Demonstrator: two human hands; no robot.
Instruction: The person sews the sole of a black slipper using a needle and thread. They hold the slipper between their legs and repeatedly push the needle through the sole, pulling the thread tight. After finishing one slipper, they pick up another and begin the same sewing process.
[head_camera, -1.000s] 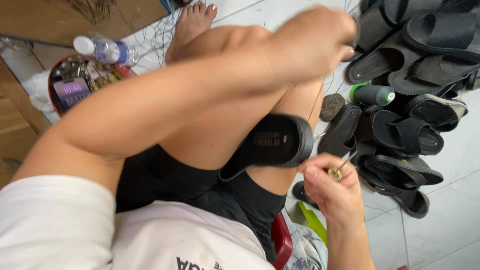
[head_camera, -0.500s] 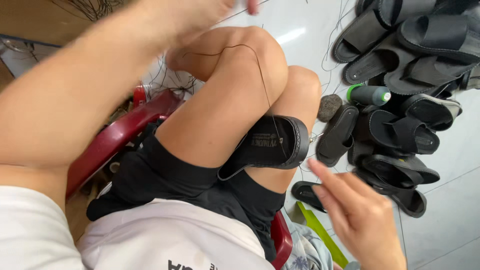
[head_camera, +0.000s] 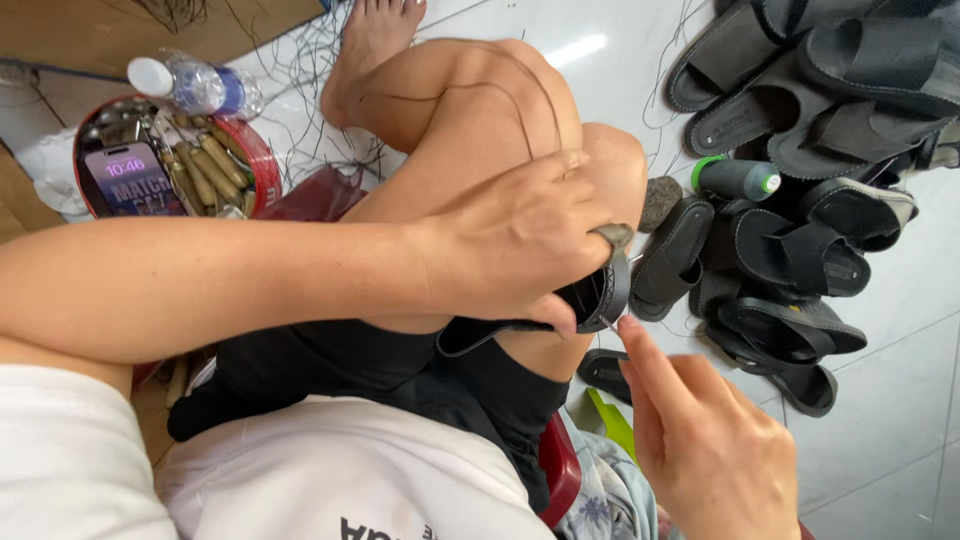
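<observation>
Half a second ago the left hand (head_camera: 520, 245) was raised far out of view; now it has come down onto the black rubber sandal (head_camera: 590, 300) wedged between the knees, its grip pressed around the sole's edge. The right hand (head_camera: 700, 440), earlier spread open, now pinches a thin metal needle (head_camera: 608, 322) against the sandal's rim. Far left on the floor, a round red tin (head_camera: 255, 150) holds a smartphone (head_camera: 130, 180) and wooden-handled tools (head_camera: 205, 170).
</observation>
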